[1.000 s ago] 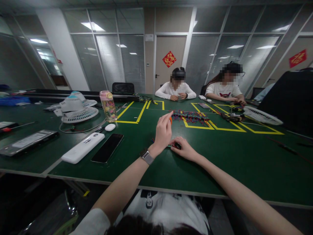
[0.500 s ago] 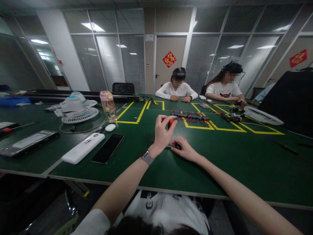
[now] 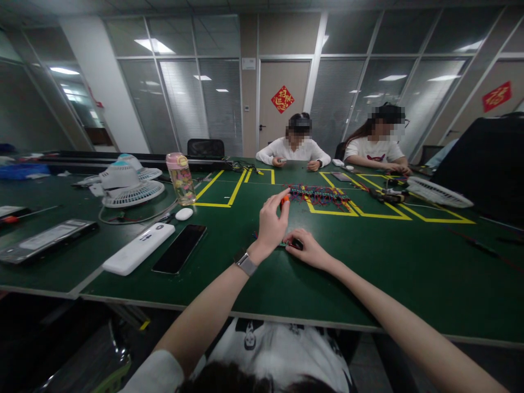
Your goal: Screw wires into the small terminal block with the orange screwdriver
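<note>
My left hand point(image 3: 272, 224) stands upright over the green table point(image 3: 368, 273), fingers closed round an orange-handled screwdriver point(image 3: 284, 200) whose tip points down. My right hand point(image 3: 305, 248) lies low beside it, fingers pinched on a small dark part with red and blue wires point(image 3: 295, 244) held against the table. A watch sits on my left wrist point(image 3: 246, 262). The screwdriver's shaft is hidden behind my left hand.
A black phone point(image 3: 180, 248), a white power bank point(image 3: 138, 247), a white mouse point(image 3: 184, 214), a pink-capped bottle point(image 3: 180, 178) and small fans point(image 3: 130, 183) lie left. A bundle of coloured wired parts point(image 3: 319, 195) lies ahead. Two people sit across the table.
My left hand's fingers have shifted on the orange handle, opening a little and closing again, as in a turning grip. My right hand has stayed on the small part.
</note>
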The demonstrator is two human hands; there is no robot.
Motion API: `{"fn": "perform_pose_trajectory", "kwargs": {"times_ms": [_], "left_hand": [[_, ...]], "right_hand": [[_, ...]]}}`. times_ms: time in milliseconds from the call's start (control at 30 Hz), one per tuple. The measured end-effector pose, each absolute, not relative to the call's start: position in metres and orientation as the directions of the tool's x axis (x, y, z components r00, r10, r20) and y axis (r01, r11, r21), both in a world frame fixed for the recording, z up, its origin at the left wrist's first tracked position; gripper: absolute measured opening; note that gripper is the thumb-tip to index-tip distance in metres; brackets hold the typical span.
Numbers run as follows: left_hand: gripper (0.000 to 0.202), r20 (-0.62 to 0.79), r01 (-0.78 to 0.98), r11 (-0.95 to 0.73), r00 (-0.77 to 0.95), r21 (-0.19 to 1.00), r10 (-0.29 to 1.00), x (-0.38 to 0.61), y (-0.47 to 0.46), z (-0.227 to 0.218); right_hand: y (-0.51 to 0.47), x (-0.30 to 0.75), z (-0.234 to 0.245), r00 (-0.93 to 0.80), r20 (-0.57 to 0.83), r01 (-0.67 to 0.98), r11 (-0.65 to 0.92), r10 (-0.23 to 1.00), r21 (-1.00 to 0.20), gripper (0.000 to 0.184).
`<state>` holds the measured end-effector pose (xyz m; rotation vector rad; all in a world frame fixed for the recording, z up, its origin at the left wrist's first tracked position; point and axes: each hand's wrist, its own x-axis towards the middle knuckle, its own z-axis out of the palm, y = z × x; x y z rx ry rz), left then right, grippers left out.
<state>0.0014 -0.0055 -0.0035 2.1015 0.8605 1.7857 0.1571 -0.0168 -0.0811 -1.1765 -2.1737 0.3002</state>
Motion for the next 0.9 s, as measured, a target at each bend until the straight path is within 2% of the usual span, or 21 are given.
{"fn": "perform_pose_trajectory", "kwargs": {"times_ms": [200,400,567,733,900], "left_hand": [[0.019,0.823,0.35,-0.782,0.052,0.516,0.566,0.0008,-0.0127,0.0007],[0.035,0.829,0.263,-0.821,0.114,0.506,0.547,0.0001,-0.0097,-0.0007],[0.036,0.809,0.253,-0.802,0.103,0.542,0.579,0.0011,-0.0056,-0.0035],[0.031,0.817,0.251,-0.808,0.092,0.533,0.569,0.0013,-0.0057,-0.0032],[0.019,0.835,0.38,-0.773,0.004,0.508,0.55,0.0003,-0.01,-0.0011]], "right_hand": [[-0.017,0.1565,-0.0805,-0.394,0.421,0.674,0.568,0.817,-0.472,0.011],[-0.0169,0.1571,-0.0795,-0.402,0.417,0.678,0.571,0.815,-0.463,0.011],[-0.0167,0.1577,-0.0803,-0.401,0.415,0.67,0.57,0.817,-0.475,0.011],[-0.0157,0.1579,-0.0822,-0.397,0.416,0.673,0.568,0.818,-0.474,0.012],[-0.0155,0.1577,-0.0822,-0.407,0.418,0.669,0.576,0.813,-0.469,0.011]]}}
